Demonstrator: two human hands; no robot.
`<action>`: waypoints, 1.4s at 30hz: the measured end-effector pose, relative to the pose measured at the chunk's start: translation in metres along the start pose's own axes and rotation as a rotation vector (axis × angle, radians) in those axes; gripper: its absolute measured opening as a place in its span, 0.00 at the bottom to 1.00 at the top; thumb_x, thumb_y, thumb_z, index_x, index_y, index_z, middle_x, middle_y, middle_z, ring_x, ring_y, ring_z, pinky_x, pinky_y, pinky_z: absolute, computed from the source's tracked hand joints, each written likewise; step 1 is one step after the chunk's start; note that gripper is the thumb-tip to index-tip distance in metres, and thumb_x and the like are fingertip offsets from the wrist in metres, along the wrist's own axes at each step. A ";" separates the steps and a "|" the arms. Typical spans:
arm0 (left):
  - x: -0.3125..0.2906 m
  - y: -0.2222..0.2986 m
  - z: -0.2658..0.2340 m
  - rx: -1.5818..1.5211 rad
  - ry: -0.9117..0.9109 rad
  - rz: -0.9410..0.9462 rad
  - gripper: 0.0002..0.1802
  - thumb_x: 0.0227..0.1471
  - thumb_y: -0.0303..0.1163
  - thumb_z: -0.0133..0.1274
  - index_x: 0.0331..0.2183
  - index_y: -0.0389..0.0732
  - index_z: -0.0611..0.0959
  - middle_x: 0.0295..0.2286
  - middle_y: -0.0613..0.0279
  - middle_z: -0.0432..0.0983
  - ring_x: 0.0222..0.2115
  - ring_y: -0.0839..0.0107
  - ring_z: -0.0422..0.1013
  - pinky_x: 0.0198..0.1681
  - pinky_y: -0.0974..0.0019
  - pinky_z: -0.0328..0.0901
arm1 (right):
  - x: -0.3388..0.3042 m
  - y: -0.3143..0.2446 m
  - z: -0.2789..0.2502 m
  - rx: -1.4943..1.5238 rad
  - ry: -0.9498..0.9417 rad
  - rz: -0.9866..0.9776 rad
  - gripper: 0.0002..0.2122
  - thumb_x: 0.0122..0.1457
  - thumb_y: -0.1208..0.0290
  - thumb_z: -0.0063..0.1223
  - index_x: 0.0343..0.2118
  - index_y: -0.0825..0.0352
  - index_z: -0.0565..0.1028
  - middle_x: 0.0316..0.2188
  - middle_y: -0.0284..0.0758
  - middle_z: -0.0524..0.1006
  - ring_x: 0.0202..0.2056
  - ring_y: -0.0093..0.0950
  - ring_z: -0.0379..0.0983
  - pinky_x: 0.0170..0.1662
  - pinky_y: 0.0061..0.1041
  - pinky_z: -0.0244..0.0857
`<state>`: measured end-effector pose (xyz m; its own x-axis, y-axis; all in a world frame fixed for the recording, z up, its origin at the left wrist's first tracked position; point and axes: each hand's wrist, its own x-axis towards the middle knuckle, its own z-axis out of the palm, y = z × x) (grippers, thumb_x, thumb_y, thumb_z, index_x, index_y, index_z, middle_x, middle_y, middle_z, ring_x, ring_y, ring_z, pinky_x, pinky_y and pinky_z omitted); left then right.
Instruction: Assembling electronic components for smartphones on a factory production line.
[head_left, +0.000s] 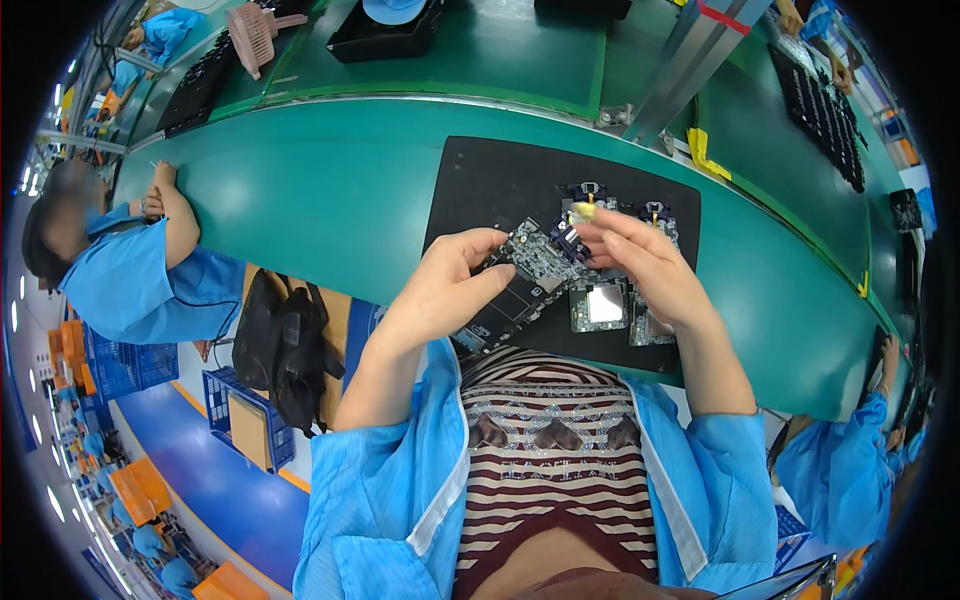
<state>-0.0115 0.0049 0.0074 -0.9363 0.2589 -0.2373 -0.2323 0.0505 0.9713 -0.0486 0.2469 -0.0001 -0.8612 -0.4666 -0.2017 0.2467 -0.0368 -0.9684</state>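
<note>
My left hand grips a black circuit board by its left edge, thumb on top, and holds it tilted above a black mat. A dark blue-black module sits at the board's upper right corner. There my right hand has its fingers pinched around a small yellow piece, just above the module. Whether its lower fingers also touch the board I cannot tell. Beneath and right of my hands lie more circuit boards, one with a shiny silver square; my right hand partly hides them.
The mat rests on a green bench. Behind stand a metal post and yellow tape. A black tray and a pink fan are farther back. People in blue sit at left and right.
</note>
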 end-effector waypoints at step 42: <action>0.002 -0.014 0.026 0.180 0.098 0.126 0.10 0.50 0.22 0.51 0.38 0.31 0.77 0.26 0.54 0.78 0.26 0.78 0.71 0.29 0.72 0.65 | 0.014 0.012 -0.009 0.169 -0.219 0.087 0.15 0.61 0.74 0.46 0.51 0.71 0.70 0.49 0.38 0.73 0.49 0.24 0.69 0.54 0.23 0.62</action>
<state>-0.0032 0.0298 -0.0062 -0.9780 0.1799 -0.1053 -0.0691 0.1969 0.9780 -0.0614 0.2482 -0.0162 -0.7218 -0.6534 -0.2283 0.4014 -0.1265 -0.9071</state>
